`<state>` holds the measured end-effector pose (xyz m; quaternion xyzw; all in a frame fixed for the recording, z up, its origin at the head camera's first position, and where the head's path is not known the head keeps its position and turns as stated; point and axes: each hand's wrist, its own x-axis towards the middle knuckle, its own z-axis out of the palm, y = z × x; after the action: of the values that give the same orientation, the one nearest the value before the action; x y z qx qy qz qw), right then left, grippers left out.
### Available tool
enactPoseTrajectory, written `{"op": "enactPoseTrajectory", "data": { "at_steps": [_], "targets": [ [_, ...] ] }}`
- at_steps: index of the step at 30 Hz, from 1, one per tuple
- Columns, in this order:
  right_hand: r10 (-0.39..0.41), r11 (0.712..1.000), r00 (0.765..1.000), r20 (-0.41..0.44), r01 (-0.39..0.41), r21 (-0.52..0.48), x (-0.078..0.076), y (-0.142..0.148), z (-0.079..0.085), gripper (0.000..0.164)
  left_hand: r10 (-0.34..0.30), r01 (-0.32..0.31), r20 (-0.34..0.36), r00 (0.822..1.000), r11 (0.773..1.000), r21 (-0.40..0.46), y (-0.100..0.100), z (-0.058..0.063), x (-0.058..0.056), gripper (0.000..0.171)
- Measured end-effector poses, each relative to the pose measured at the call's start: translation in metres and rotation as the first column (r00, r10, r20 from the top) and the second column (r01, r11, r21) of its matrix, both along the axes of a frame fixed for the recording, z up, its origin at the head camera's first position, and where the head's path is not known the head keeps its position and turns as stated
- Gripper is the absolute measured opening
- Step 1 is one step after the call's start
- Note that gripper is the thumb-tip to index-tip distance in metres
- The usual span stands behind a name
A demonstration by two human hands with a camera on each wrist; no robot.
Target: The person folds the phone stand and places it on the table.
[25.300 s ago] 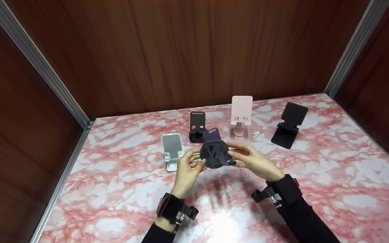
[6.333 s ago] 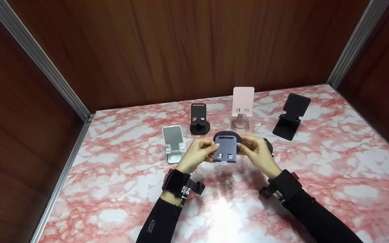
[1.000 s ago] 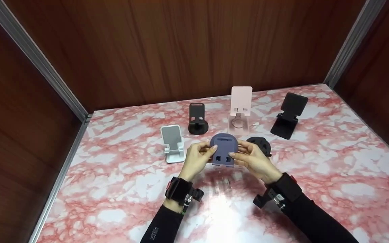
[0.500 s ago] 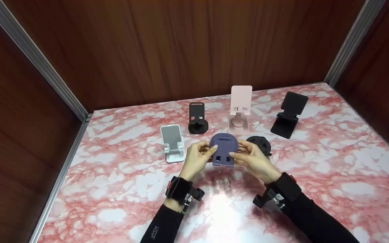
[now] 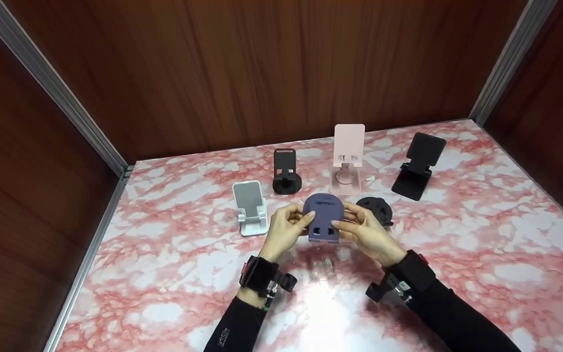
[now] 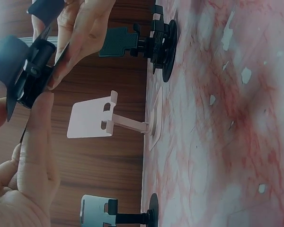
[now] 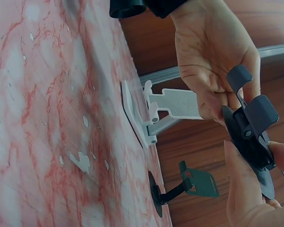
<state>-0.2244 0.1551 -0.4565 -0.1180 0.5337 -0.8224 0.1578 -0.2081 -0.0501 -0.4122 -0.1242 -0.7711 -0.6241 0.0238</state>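
Both hands hold a purple phone stand [image 5: 324, 215] up in front of me in the head view. Its slotted plate lies close against the round base, and two small hooks stick out at the lower edge. My left hand [image 5: 286, 227] pinches the left side, thumb on the plate. On the opposite edge, my right hand [image 5: 369, 232] pinches with thumb in front and fingers behind. The right wrist view shows the stand's hooks [image 7: 260, 116] and hinge side-on. Behind the right hand lies a folded black round stand [image 5: 377, 210], partly covered by the fingers.
A white phone stand [image 5: 250, 208] stands left of the hands. Further back are a small black stand [image 5: 286, 171], a taller pink stand [image 5: 349, 146] and a black rectangular stand [image 5: 419, 166]. A wood-grain wall [image 5: 281, 73] borders the marbled table [image 5: 174, 274].
The black round stand, in the hands 25 seconds ago, now lies at the right. The purple plate, apart from its base 6 seconds ago, is now against it. Within the last second almost nothing moved.
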Motion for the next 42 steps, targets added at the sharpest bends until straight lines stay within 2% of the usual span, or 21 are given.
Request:
{"op": "enactPoseTrajectory", "data": {
  "at_steps": [6, 12, 16, 20, 24, 27, 31, 37, 42],
  "targets": [
    [0.002, 1.000, 1.000, 0.008, -0.002, 0.005, -0.001, 0.003, 0.003, 0.054, -0.021, 0.016, 0.053, 0.998, 0.996, 0.092, 0.003, -0.004, -0.002, 0.015],
    [-0.004, 1.000, 1.000, 0.020, 0.005, -0.011, -0.002, 0.006, 0.004, 0.048, -0.101, 0.072, 0.127, 0.987, 0.973, 0.218, 0.003, -0.009, -0.005, 0.013],
    [-0.017, 1.000, 0.999, 0.032, 0.018, -0.015, -0.002, 0.010, 0.005, 0.041, -0.138, 0.112, 0.132, 0.982, 0.976, 0.186, 0.003, -0.018, -0.012, 0.015],
    [-0.009, 0.999, 1.000, 0.028, 0.010, -0.031, -0.002, 0.014, 0.006, 0.034, -0.141, 0.123, 0.131, 0.981, 0.983, 0.138, 0.004, -0.030, -0.020, 0.024],
    [0.001, 0.998, 0.999, 0.032, 0.001, -0.058, -0.003, 0.019, 0.007, 0.030, -0.131, 0.116, 0.141, 0.981, 0.987, 0.109, 0.003, -0.031, -0.021, 0.037],
    [-0.003, 0.997, 0.999, 0.038, 0.006, -0.074, -0.004, 0.024, 0.007, 0.028, -0.126, 0.122, 0.083, 0.989, 0.991, 0.045, 0.000, -0.031, -0.020, 0.040],
    [-0.025, 0.998, 0.998, 0.052, 0.029, -0.064, -0.006, 0.030, 0.009, 0.025, -0.122, 0.117, -0.060, 0.991, 0.990, -0.084, -0.004, -0.029, -0.018, 0.037],
    [-0.035, 0.999, 0.994, 0.108, 0.039, -0.038, -0.006, 0.040, 0.013, 0.022, -0.101, 0.043, -0.212, 0.972, 0.964, -0.261, -0.009, -0.025, -0.015, 0.036],
    [-0.008, 0.998, 0.994, 0.113, 0.015, -0.063, -0.007, 0.049, 0.014, 0.022, -0.084, -0.040, -0.308, 0.948, 0.927, -0.374, -0.012, -0.025, -0.013, 0.039]
  ]
}}
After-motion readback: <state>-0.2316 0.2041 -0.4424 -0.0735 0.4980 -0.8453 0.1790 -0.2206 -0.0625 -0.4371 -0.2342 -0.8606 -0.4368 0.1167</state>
